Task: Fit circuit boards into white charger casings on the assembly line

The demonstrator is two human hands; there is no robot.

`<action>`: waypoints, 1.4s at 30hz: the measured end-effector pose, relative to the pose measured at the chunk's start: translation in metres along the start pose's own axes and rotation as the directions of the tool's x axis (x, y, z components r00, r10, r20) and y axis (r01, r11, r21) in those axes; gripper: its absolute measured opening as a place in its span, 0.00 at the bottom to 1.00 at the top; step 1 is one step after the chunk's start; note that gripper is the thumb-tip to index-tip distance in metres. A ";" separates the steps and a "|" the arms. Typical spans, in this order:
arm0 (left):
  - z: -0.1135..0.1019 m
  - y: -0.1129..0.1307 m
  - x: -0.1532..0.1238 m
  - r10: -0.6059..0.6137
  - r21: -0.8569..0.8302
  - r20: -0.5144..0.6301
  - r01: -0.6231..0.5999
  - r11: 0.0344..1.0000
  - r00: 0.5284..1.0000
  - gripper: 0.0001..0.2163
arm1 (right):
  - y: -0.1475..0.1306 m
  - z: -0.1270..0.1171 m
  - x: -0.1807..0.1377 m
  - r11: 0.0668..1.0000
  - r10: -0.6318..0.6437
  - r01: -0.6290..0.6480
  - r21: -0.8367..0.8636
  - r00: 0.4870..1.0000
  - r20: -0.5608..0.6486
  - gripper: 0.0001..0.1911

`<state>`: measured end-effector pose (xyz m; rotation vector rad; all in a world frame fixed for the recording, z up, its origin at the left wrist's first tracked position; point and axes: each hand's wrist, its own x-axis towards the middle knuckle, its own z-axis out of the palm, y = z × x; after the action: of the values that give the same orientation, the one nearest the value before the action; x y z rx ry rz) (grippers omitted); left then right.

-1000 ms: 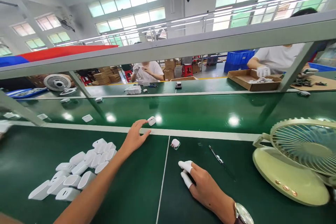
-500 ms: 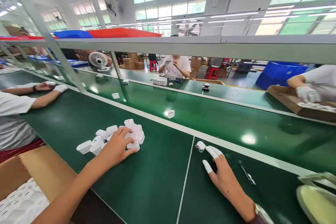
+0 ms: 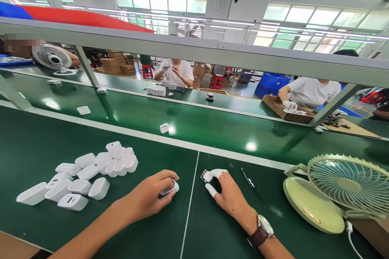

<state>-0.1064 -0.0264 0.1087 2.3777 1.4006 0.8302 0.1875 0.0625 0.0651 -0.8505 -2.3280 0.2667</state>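
My left hand point(image 3: 148, 195) is closed around a white plastic earbud-case shell point(image 3: 174, 186), low over the green bench point(image 3: 146, 234); its fingers cover much of the shell. Several more white shells lie in a loose cluster to the left, among them a slotted shell point(image 3: 73, 202). Right of the white line, my right hand point(image 3: 232, 194) wears white finger cots. Its thumb and fingers close on a small white part with a circuit board point(image 3: 207, 176). A thin dark pen-like tool point(image 3: 248, 178) lies just right of that hand.
A pale green fan point(image 3: 313, 206) stands at the right. Beyond the white strip runs a glossy green belt point(image 3: 212, 137) carrying a white case point(image 3: 164, 128). A metal rail point(image 3: 182, 46) crosses overhead. Across the belt, a person point(image 3: 178, 73) and another person point(image 3: 313, 91) work.
My left hand has taken a shell from the cluster and carried it right, toward the white line. My right thumb and fingers have closed on the small board part. The view has turned right.
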 end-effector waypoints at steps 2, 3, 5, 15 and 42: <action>0.018 0.006 0.021 0.062 -0.031 -0.007 -0.062 0.998 0.998 0.04 | -0.002 -0.001 -0.005 1.000 -0.016 0.015 0.022 1.000 0.008 0.11; 0.026 0.008 0.031 0.088 -0.039 -0.015 -0.088 0.995 0.996 0.04 | -0.002 -0.002 -0.007 1.000 -0.024 0.024 0.020 1.000 0.003 0.13; 0.041 0.010 0.049 0.103 -0.042 -0.037 -0.105 0.994 0.994 0.04 | 0.000 -0.003 -0.011 0.999 -0.042 0.042 -0.002 0.999 -0.017 0.19; 0.086 0.000 0.072 -0.047 -0.240 0.062 0.061 0.969 0.997 0.31 | 0.009 -0.012 -0.020 0.995 -0.053 0.059 -0.074 0.995 0.087 0.25; 0.071 -0.015 0.056 -0.012 -0.398 0.110 0.055 0.916 0.994 0.42 | 0.006 -0.001 -0.019 0.997 -0.026 0.033 0.064 0.993 -0.113 0.28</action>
<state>-0.0541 0.0344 0.0635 2.0451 1.1004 0.8715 0.2025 0.0554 0.0543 -0.7785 -2.2137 0.2749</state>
